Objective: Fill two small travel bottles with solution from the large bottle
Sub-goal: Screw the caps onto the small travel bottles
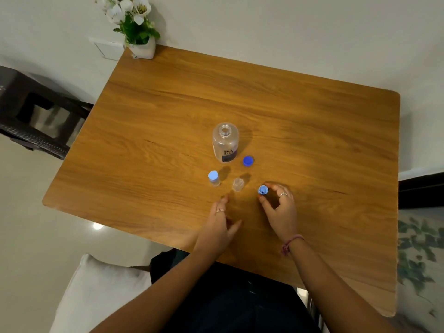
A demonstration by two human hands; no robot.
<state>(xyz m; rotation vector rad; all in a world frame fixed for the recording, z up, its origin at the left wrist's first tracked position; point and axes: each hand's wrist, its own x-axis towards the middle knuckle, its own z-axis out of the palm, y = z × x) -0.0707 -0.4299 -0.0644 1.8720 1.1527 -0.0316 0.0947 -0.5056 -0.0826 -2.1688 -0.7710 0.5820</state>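
Note:
The large clear bottle (225, 143) stands uncapped mid-table, its dark blue cap (248, 161) lying just to its right. One small travel bottle (213, 178) stands to the front left with its light blue cap on. A second small travel bottle (238, 184) stands open beside it. Its light blue cap (262, 190) lies on the table at the fingertips of my right hand (280, 210); I cannot tell if the fingers still touch it. My left hand (219, 227) rests on the table with fingers spread, just short of the open small bottle, holding nothing.
The wooden table (168, 116) has a white pot of white flowers (138, 27) at its far left corner. A dark chair (40, 116) stands left of the table, and a white cushion (96, 289) lies near my left arm.

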